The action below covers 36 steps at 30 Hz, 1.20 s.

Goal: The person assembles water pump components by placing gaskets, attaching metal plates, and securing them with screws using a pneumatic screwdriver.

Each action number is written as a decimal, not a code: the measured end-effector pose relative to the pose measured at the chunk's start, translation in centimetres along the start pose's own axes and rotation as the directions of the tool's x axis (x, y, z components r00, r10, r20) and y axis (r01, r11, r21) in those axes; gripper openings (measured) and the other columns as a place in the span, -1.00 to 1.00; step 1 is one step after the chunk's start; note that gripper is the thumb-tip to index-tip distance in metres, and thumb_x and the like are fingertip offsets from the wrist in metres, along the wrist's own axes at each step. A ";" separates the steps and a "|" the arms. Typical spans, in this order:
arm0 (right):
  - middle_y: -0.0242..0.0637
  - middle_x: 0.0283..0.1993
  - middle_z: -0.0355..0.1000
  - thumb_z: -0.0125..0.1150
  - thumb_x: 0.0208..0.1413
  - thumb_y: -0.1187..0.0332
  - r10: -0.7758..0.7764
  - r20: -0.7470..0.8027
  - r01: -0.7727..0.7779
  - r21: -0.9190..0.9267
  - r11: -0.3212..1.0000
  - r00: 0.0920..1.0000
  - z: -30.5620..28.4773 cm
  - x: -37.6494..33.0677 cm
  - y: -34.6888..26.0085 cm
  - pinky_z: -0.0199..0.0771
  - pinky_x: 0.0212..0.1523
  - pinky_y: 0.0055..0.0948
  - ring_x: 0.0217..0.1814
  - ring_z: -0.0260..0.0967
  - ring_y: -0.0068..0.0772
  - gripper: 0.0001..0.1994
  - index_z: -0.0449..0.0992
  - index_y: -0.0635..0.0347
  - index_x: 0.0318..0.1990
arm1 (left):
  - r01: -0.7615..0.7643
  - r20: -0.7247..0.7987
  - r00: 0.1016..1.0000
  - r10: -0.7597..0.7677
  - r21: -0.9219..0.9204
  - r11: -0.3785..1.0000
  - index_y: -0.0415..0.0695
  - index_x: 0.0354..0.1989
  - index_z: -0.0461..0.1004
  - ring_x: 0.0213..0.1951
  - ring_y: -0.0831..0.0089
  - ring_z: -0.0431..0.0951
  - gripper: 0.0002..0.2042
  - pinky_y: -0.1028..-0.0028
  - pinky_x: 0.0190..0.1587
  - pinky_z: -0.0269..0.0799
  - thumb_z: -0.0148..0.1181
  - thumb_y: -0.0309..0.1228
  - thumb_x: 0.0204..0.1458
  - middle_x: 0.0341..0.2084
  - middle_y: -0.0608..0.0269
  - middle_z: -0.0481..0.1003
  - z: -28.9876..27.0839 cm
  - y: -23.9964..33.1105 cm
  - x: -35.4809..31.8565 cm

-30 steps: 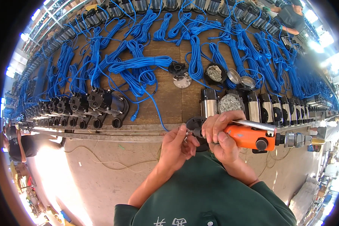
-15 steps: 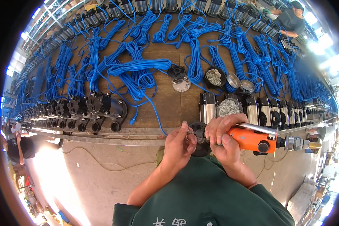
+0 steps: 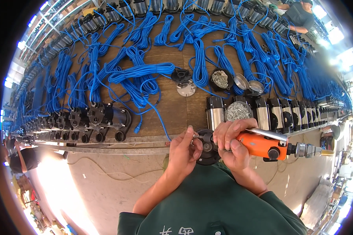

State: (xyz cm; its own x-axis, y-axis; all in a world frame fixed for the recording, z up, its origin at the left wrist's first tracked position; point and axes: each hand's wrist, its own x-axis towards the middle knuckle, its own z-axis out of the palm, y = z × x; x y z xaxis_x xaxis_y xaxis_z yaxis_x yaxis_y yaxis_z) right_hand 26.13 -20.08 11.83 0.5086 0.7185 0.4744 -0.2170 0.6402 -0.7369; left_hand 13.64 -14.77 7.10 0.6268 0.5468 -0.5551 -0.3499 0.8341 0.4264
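My right hand [image 3: 234,143] is wrapped round an orange air screwdriver [image 3: 261,145] with a silver lever on top. The tool lies sideways, its silver hose coupling pointing right. My left hand [image 3: 184,152] is closed in a pinch on a small silver screw-like piece [image 3: 195,136], mostly hidden by the fingertips. Between my hands, at the table's near edge, is a round black pump part [image 3: 208,149], partly covered by the right fingers. Just beyond it stand a silver-and-black motor [image 3: 215,113] and a bowl of small metal pieces [image 3: 238,111].
Coils of blue cable [image 3: 143,71] cover much of the brown table [image 3: 172,113]. Black pump bodies [image 3: 106,115] line its left edge, motors [image 3: 276,113] its right. A second dish of small pieces [image 3: 220,79] sits beyond. A co-worker [image 3: 300,16] stands at the far right.
The view has shifted slightly. My left hand has moved a little left and down, and more of the black part shows. The right hand keeps its hold on the screwdriver.
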 end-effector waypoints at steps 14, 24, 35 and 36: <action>-0.29 -0.49 0.38 0.02 -0.05 0.64 0.184 -0.019 -0.184 -0.161 0.970 0.983 -2.6 -1.0 2.3 0.40 -0.36 -0.47 -0.45 0.34 -0.51 -0.71 0.22 0.33 -0.12 | -0.455 0.392 0.891 0.231 0.775 0.439 -0.33 -0.34 0.58 -0.56 0.74 0.21 -0.78 0.60 -0.54 0.11 0.12 -0.40 0.20 -0.70 0.46 0.32 -3.0 1.2 4.2; -0.32 -0.42 0.39 0.10 -0.03 0.61 0.327 0.006 -0.310 -0.305 0.901 0.945 -1.3 -1.0 3.1 0.41 -0.34 -0.55 -0.42 0.36 -0.58 -0.72 0.29 0.31 -0.11 | -0.411 0.243 0.906 0.346 0.698 0.586 -0.30 -0.35 0.44 -0.63 0.36 0.33 -0.79 0.41 -0.52 0.24 0.06 -0.38 0.21 -0.70 0.21 0.40 -5.1 -0.1 4.4; -0.23 -0.45 0.33 0.06 -0.05 0.58 0.280 0.087 -0.202 -0.498 0.843 0.956 -1.3 -1.0 2.8 0.38 -0.38 -0.44 -0.50 0.29 -0.46 -0.68 0.24 0.40 -0.10 | -0.354 0.080 0.927 0.368 0.515 0.781 -0.22 -0.24 0.36 -0.67 0.57 0.18 -0.81 0.54 -0.60 0.11 -0.16 -0.38 0.31 -0.51 0.06 0.53 -6.2 -0.9 2.5; -0.26 -0.48 0.31 0.07 -0.05 0.55 0.258 0.065 -0.200 -0.459 0.866 0.964 -1.2 -1.0 2.5 0.37 -0.40 -0.43 -0.52 0.28 -0.47 -0.68 0.24 0.38 -0.09 | -0.303 0.034 0.948 0.316 0.397 0.867 -0.20 -0.19 0.34 -0.67 0.65 0.12 -0.81 0.60 -0.63 0.04 -0.20 -0.38 0.33 -0.47 0.07 0.54 -5.8 -0.3 1.9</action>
State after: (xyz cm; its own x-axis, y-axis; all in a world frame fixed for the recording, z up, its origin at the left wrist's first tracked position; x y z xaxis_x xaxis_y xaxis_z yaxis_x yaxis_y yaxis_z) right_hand 26.09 -19.52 8.97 0.3798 0.8754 0.2989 0.0925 0.2856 -0.9539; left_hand 10.89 -13.59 1.82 0.5078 0.7793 -0.3671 -0.2170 0.5281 0.8210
